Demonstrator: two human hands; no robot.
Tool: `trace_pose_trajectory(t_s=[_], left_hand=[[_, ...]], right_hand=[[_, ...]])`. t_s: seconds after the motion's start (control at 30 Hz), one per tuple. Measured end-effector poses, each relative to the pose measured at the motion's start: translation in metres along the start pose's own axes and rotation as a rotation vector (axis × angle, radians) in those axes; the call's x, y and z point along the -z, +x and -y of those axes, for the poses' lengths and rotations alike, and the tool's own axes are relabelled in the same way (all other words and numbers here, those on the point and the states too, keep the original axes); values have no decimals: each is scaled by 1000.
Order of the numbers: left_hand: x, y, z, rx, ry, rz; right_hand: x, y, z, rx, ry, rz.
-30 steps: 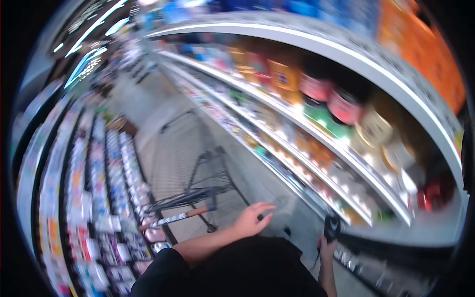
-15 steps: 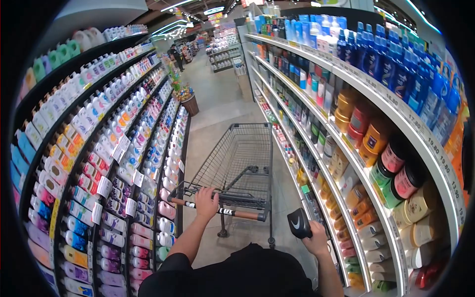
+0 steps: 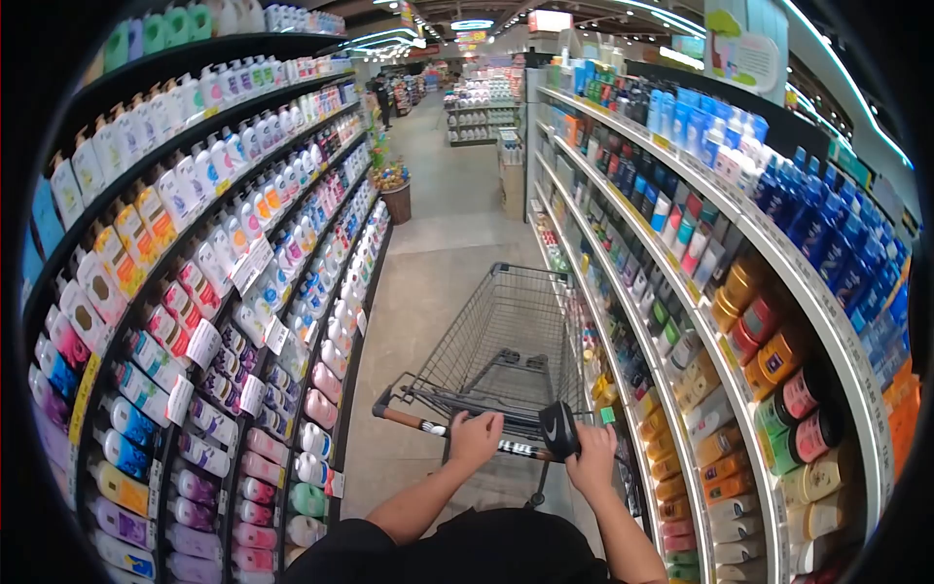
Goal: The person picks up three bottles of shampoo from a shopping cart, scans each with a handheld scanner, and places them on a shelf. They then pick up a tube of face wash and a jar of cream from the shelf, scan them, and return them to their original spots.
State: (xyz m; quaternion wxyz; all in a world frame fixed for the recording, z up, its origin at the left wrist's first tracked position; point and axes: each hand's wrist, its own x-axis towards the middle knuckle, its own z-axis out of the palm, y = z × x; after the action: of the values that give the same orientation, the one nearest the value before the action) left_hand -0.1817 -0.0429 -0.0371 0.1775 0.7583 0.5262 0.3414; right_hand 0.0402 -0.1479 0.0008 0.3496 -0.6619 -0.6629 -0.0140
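The person stands behind a cart (image 3: pixel 496 336) in a store aisle, both hands near its handle (image 3: pixel 407 419). The left hand (image 3: pixel 475 440) is over the middle of the handle, its fingers partly curled and pointing toward the right hand; whether it grips the bar, the picture does not show. The right hand (image 3: pixel 592 457) is closed around a black item (image 3: pixel 558 430) with a pale curved mark on its face. The item is held upright at the handle's right end, hiding part of it; whether the 2 touch is unclear.

The cart is a dark wire basket, and no goods can be made out inside it. Its handle has brown sections and white lettering.

On the left, a long dark shelf (image 3: pixel 195 49) carries rows of bottles, with white pump bottles (image 3: pixel 126 136) high up and green bottles (image 3: pixel 176 27) on the top level. On the right, a pale, lit shelf (image 3: pixel 837 326) holds blue bottles (image 3: pixel 827 229) on its top level. Below them are 2 pink-lidded jars (image 3: pixel 810 436), side by side, near golden jars (image 3: pixel 775 360).

Farther along the floor (image 3: pixel 428 243), a plant pot (image 3: pixel 396 203) stands beside the dark shelf's far end. Another person (image 3: pixel 382 100) is well beyond it.
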Motion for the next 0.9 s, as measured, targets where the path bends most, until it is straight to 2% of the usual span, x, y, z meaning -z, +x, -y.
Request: trace_pose_trajectory(t_s=[0.03, 0.1, 0.13, 0.17, 0.23, 0.27, 0.33, 0.37, 0.4, 0.47, 0.5, 0.53, 0.6, 0.63, 0.7, 0.73, 0.77, 0.83, 0.87, 0.9], left_hand=[[4, -1, 1, 18, -4, -16], [19, -9, 5, -187, -323, -172], [35, -17, 10, -209, -320, -129], [42, -29, 22, -162, -308, -173], [51, -66, 42, -52, -289, -82], [57, -87, 53, 163, -301, 38], [44, -146, 107, 459, -226, 215], [12, -197, 178, 546, -66, 456], [-6, -260, 231, 654, -57, 559], [-3, -368, 275, 1109, 189, 881], [-11, -420, 295, 1346, 267, 949], [8, -455, 296, 1284, 268, 1006], [37, -466, 267, 1382, 200, 1122], [41, -467, 257, 1395, 185, 1123], [43, -465, 241, 1227, 153, 853], [45, -454, 229, 1270, 138, 725], [48, -428, 211, 1309, 127, 599], [37, -378, 199, 1237, 115, 386], [24, -353, 200, 1213, -2, 167], [26, -308, 194, 1173, -15, 140]], right_hand=[[-10, 10, 1, 20, 0, 13], [-33, 29, 0, 43, -79, 4], [-49, 37, -8, 70, -125, -1], [-61, 41, -16, 121, -108, 36], [-77, 52, -23, 127, -133, 27], [-78, 56, -23, 143, -127, 45], [-77, 56, -27, 172, -116, 48], [-76, 55, -27, 111, -88, 84], [-77, 54, -31, 102, -81, 99], [-77, 51, -37, 115, -72, 143], [-76, 51, -39, 111, -70, 164], [-76, 55, -39, 108, -69, 176], [-75, 58, -39, 130, -35, 179], [-74, 58, -38, 129, -3, 164], [-71, 60, -35, 144, 7, 165], [-70, 62, -33, 120, 18, 172], [-69, 62, -33, 93, 30, 178], [-70, 61, -36, 58, 25, 197], [-71, 61, -38, 73, -17, 184], [-69, 58, -39, 79, -66, 168]])
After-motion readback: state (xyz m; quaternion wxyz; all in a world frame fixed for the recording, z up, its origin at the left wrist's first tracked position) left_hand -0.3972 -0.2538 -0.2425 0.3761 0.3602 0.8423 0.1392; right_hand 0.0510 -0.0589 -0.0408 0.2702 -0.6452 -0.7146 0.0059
